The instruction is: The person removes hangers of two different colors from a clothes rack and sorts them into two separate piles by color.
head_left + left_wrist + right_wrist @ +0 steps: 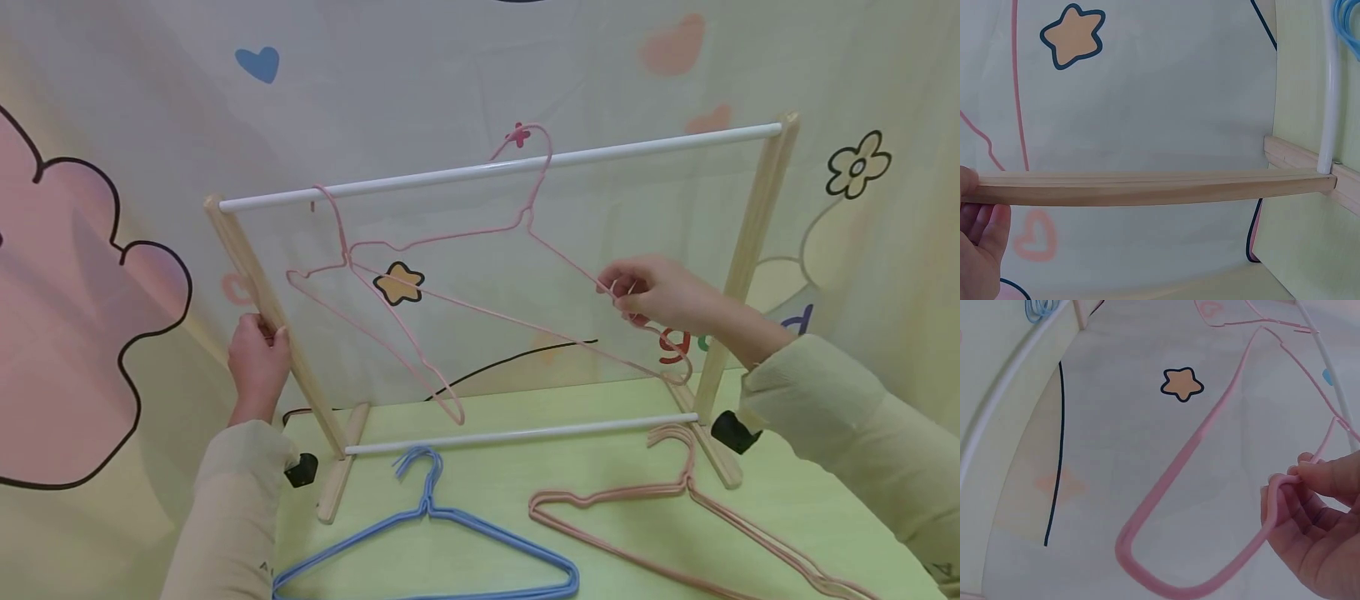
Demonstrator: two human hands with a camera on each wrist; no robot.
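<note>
My left hand (258, 358) grips the left wooden post (262, 292) of a small clothes rack; the left wrist view shows its thumb and fingers about the post (1147, 189). With thumb and fingers, my right hand (660, 293) pinches the right shoulder of a pink clothes hanger (480, 312), near its notch, as the right wrist view also shows (1166, 487). This hanger's hook arches above the white top rail (630, 152); whether it touches the rail I cannot tell. A second pink hanger (397, 321) hangs from the rail at the left.
On the light green table (480, 417) lie several blue hangers (427, 508) and, to their right, several pink hangers (622, 492). The rack's lower white rod (525, 435) runs behind them. A printed curtain (450, 75) stands behind the rack.
</note>
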